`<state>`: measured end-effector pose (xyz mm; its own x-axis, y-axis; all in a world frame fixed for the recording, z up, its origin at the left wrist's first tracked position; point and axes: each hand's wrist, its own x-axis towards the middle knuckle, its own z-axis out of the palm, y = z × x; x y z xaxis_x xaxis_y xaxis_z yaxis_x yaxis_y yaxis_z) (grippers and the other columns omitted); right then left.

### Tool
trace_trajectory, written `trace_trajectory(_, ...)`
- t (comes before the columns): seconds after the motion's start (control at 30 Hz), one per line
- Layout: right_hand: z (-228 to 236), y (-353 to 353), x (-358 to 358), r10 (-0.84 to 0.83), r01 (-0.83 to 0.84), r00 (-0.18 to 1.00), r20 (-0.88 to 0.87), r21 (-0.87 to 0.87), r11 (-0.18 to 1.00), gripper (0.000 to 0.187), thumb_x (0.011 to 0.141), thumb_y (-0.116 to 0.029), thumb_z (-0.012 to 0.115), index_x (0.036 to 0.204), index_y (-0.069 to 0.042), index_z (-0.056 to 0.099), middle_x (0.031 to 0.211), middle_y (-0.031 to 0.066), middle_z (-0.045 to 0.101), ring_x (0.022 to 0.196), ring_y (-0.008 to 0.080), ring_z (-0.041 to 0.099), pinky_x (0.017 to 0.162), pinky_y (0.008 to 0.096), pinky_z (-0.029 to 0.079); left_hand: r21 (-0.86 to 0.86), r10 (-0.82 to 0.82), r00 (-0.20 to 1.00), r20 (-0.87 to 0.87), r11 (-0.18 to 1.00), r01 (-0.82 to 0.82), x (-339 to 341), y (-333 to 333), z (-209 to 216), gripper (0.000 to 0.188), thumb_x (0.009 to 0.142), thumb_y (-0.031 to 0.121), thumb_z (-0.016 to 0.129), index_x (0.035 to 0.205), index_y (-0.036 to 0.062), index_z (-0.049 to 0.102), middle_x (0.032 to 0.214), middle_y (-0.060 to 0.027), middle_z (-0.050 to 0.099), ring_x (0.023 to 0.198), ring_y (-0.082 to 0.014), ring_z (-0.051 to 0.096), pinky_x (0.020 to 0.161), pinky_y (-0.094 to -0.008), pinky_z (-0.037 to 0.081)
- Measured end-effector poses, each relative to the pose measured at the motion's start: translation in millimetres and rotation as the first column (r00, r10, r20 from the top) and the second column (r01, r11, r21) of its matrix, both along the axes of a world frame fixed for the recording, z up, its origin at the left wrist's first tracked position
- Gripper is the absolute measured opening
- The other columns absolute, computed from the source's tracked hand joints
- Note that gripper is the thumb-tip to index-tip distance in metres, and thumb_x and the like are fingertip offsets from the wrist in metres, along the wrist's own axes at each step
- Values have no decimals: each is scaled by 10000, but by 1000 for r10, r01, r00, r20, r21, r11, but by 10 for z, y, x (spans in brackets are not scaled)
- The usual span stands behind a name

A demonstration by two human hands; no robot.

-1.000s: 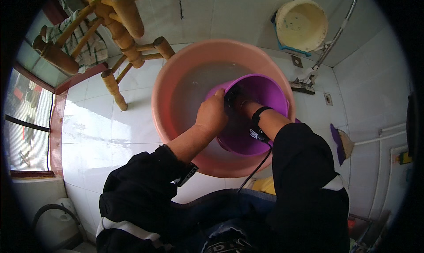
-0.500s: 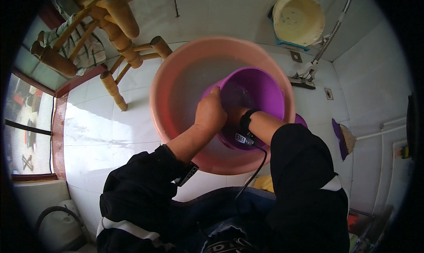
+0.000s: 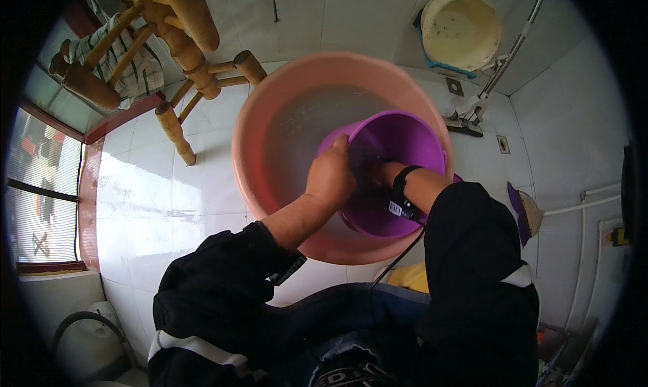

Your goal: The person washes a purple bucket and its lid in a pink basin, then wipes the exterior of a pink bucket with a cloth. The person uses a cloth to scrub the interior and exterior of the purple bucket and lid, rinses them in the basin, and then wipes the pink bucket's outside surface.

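1. Steadying the purple bucket [image 3: 413, 134], tilted inside the pink tub [image 3: 248, 147] — L hand [image 3: 331, 176] clamped on its rim, R hand [image 3: 385, 174] down inside, prob. working the inner wall.
2. Next move prob. calls for a firm L grip, w/ R hand free to reach around inside.
3. Hidden: R hand's fingers, lost in shadow, so can't tell if that grip's apart or together; bucket's btm, too.
4. Yellow thing [image 3: 412, 278] by R sleeve [image 3: 472, 252] — partly covered, kind unclear.
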<state>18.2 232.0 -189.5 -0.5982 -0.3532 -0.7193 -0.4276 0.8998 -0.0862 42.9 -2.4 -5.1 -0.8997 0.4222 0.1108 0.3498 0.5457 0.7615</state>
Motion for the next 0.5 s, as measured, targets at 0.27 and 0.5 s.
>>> trace_trajectory(0.27, 1063, -824, 363, -259, 141, 959, -111, -608, 781, 297, 929, -212, 544, 1108, -28, 693, 1219, 183, 662, 1117, 351, 616, 960, 459, 461, -24, 0, 1000, -13, 1000, 0, -35, -41, 25, 474, 769, 27, 610, 1234, 25, 519, 1017, -281, 667, 960, -478, 637, 839, -535, 510)
trace_trajectory(0.5, 1562, -843, 65, -371, 687, 298, 879, -468, -556, 197, 807, 66, 530, 951, 6, 649, 929, 135, 661, 924, 297, 640, 836, 412, 517, -85, -18, 998, 62, 996, 23, -93, -90, 67, 527, 776, -3, 570, 1292, 47, 472, 1005, -291, 662, 987, -481, 621, 863, -535, 491)
